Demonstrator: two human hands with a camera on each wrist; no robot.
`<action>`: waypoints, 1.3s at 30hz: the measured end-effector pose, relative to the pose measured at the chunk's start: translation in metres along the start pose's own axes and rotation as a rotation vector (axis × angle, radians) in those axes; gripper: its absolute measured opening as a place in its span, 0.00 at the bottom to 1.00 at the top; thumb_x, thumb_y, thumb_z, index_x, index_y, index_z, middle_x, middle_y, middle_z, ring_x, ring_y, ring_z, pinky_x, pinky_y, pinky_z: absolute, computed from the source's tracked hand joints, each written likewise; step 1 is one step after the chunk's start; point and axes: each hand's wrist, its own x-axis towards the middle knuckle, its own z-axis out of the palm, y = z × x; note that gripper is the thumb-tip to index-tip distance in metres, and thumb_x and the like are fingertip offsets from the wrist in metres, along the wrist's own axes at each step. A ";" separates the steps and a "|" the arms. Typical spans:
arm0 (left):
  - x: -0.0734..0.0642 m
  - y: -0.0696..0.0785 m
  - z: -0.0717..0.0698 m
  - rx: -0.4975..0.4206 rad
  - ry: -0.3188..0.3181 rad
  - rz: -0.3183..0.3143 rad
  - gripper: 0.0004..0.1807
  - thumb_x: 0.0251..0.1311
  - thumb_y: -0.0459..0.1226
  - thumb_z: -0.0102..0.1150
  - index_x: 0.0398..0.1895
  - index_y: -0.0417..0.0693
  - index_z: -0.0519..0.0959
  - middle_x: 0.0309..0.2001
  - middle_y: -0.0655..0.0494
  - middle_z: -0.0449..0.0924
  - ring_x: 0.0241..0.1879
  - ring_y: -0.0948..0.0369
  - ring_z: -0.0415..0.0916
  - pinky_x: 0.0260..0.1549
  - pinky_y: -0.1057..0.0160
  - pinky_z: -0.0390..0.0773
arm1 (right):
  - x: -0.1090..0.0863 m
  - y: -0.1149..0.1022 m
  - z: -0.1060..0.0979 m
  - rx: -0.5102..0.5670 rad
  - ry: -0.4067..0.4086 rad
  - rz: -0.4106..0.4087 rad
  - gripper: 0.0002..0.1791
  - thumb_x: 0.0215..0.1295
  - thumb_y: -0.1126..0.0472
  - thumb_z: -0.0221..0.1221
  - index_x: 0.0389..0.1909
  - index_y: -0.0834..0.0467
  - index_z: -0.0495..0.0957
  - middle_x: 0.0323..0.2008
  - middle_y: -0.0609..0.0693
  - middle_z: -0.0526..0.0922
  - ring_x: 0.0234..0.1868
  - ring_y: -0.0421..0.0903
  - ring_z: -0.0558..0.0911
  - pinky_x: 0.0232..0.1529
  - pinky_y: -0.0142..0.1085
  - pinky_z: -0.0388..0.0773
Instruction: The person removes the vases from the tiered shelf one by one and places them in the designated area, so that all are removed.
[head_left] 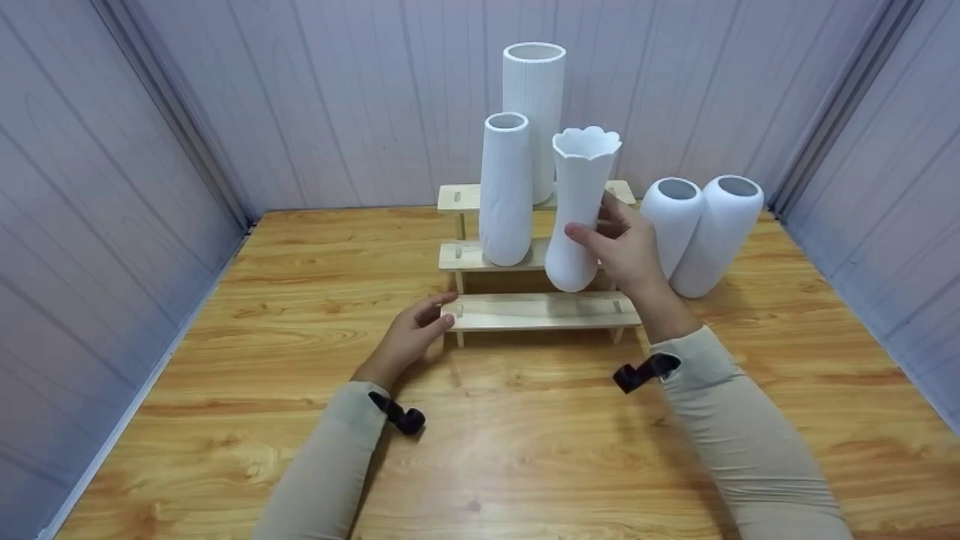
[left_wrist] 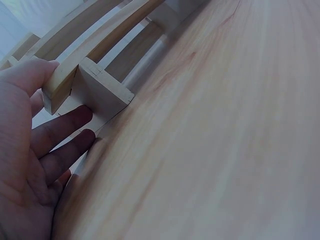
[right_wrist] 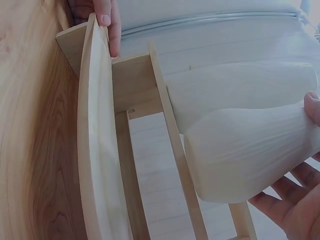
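My right hand [head_left: 628,244] grips a white vase with a scalloped rim [head_left: 582,202] round its narrow waist, thumb in front. The vase tilts slightly, its base by the right part of the middle step of a three-step wooden stand [head_left: 540,311]. In the right wrist view the vase [right_wrist: 250,155] overlaps another vase [right_wrist: 235,90]; whether its base touches the step, I cannot tell. My left hand [head_left: 416,330] holds the left end of the lowest step. The left wrist view shows the thumb at the board's end and fingers [left_wrist: 65,127] by the stand's leg.
A slender white vase [head_left: 505,195] stands on the middle step, left of the held one. Behind it a tall ribbed vase [head_left: 536,90] stands on the top step. Two rounded white vases [head_left: 671,217] lean together on the table [head_left: 225,420], right of the stand.
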 end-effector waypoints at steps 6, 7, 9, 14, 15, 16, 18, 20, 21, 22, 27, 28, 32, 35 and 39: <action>0.000 0.001 0.000 0.003 0.000 -0.003 0.22 0.71 0.41 0.60 0.67 0.51 0.76 0.67 0.51 0.75 0.67 0.51 0.69 0.66 0.51 0.68 | -0.005 0.001 -0.001 -0.009 -0.005 -0.001 0.42 0.60 0.48 0.72 0.73 0.53 0.69 0.62 0.55 0.79 0.59 0.54 0.80 0.62 0.53 0.74; 0.000 0.001 0.000 0.004 0.000 -0.003 0.22 0.71 0.41 0.60 0.67 0.51 0.76 0.67 0.50 0.75 0.67 0.51 0.70 0.65 0.51 0.68 | -0.005 0.001 -0.001 -0.009 -0.006 0.006 0.42 0.60 0.47 0.72 0.73 0.53 0.69 0.62 0.55 0.79 0.60 0.54 0.80 0.62 0.53 0.74; 0.000 0.000 0.000 0.004 -0.002 -0.001 0.22 0.71 0.41 0.60 0.67 0.52 0.76 0.67 0.51 0.75 0.66 0.52 0.71 0.64 0.51 0.69 | -0.007 0.002 -0.002 -0.008 -0.009 0.022 0.43 0.59 0.46 0.73 0.73 0.53 0.69 0.62 0.55 0.79 0.60 0.54 0.80 0.62 0.54 0.74; 0.000 0.001 -0.001 0.012 -0.003 0.012 0.23 0.71 0.41 0.60 0.67 0.52 0.77 0.68 0.52 0.74 0.65 0.52 0.72 0.64 0.51 0.70 | -0.012 0.005 -0.006 0.009 -0.015 0.053 0.42 0.58 0.47 0.73 0.73 0.52 0.70 0.62 0.55 0.79 0.59 0.54 0.80 0.61 0.55 0.75; -0.001 0.001 -0.001 0.020 -0.005 0.019 0.23 0.71 0.41 0.60 0.68 0.51 0.76 0.68 0.52 0.74 0.65 0.51 0.72 0.64 0.51 0.70 | -0.013 0.006 -0.007 0.017 -0.014 0.054 0.42 0.58 0.47 0.73 0.72 0.52 0.70 0.61 0.56 0.80 0.58 0.55 0.80 0.60 0.55 0.75; -0.001 0.001 -0.001 0.029 -0.005 0.023 0.23 0.71 0.41 0.60 0.68 0.51 0.76 0.68 0.52 0.73 0.65 0.51 0.72 0.64 0.51 0.70 | -0.014 0.007 -0.008 0.025 -0.013 0.053 0.41 0.59 0.48 0.73 0.72 0.52 0.70 0.61 0.56 0.80 0.58 0.55 0.80 0.59 0.55 0.76; -0.001 0.001 -0.001 0.046 -0.007 0.030 0.23 0.72 0.41 0.60 0.68 0.51 0.76 0.69 0.52 0.73 0.65 0.50 0.72 0.63 0.51 0.70 | -0.016 0.008 -0.010 0.040 -0.012 0.049 0.41 0.59 0.50 0.73 0.72 0.52 0.70 0.60 0.57 0.80 0.57 0.55 0.81 0.58 0.55 0.76; -0.001 0.000 -0.001 0.060 -0.008 0.038 0.23 0.72 0.41 0.60 0.68 0.50 0.76 0.70 0.52 0.72 0.65 0.50 0.71 0.64 0.50 0.70 | -0.018 0.010 -0.013 0.052 -0.009 0.046 0.41 0.59 0.52 0.74 0.73 0.52 0.70 0.59 0.58 0.81 0.56 0.55 0.81 0.57 0.55 0.77; 0.000 0.000 -0.001 0.060 -0.008 0.037 0.23 0.72 0.41 0.60 0.68 0.50 0.76 0.70 0.52 0.72 0.65 0.49 0.71 0.64 0.50 0.70 | -0.019 0.011 -0.014 0.052 -0.010 0.045 0.41 0.59 0.52 0.73 0.73 0.53 0.69 0.59 0.58 0.81 0.56 0.55 0.81 0.57 0.55 0.77; 0.000 0.000 -0.001 0.060 -0.008 0.035 0.23 0.72 0.41 0.60 0.68 0.50 0.76 0.70 0.52 0.72 0.65 0.49 0.71 0.64 0.50 0.70 | -0.020 0.012 -0.016 0.052 -0.010 0.046 0.42 0.59 0.51 0.73 0.73 0.53 0.69 0.59 0.58 0.80 0.56 0.55 0.81 0.57 0.55 0.77; 0.001 0.000 -0.001 0.042 -0.006 0.039 0.23 0.72 0.40 0.60 0.68 0.48 0.76 0.70 0.50 0.71 0.66 0.48 0.70 0.64 0.49 0.69 | -0.025 0.018 -0.024 0.040 -0.009 0.058 0.43 0.60 0.49 0.73 0.74 0.53 0.67 0.62 0.57 0.79 0.58 0.53 0.80 0.59 0.54 0.76; 0.001 -0.001 -0.001 0.036 -0.005 0.041 0.23 0.72 0.40 0.60 0.68 0.47 0.76 0.70 0.49 0.71 0.66 0.48 0.70 0.64 0.49 0.69 | -0.026 0.019 -0.025 0.040 -0.007 0.060 0.43 0.60 0.49 0.73 0.74 0.53 0.67 0.62 0.57 0.78 0.59 0.53 0.79 0.60 0.55 0.75; -0.001 0.004 0.000 0.027 -0.002 0.044 0.24 0.72 0.39 0.59 0.68 0.43 0.74 0.71 0.46 0.70 0.67 0.46 0.69 0.66 0.48 0.67 | -0.030 0.023 -0.033 0.010 0.010 0.075 0.43 0.60 0.47 0.72 0.74 0.52 0.68 0.64 0.56 0.77 0.60 0.53 0.79 0.62 0.56 0.73; -0.001 0.004 0.000 0.036 -0.002 0.039 0.23 0.72 0.39 0.59 0.68 0.44 0.75 0.71 0.47 0.70 0.67 0.47 0.69 0.66 0.49 0.67 | -0.033 0.025 -0.040 -0.018 0.026 0.079 0.42 0.60 0.46 0.72 0.74 0.51 0.68 0.64 0.56 0.77 0.60 0.54 0.79 0.62 0.57 0.73; 0.001 0.000 0.000 0.053 0.001 0.034 0.23 0.72 0.40 0.60 0.68 0.49 0.76 0.70 0.51 0.71 0.65 0.50 0.72 0.64 0.51 0.69 | -0.037 0.026 -0.048 -0.036 0.041 0.087 0.42 0.60 0.47 0.72 0.74 0.51 0.68 0.64 0.57 0.77 0.60 0.55 0.78 0.62 0.57 0.73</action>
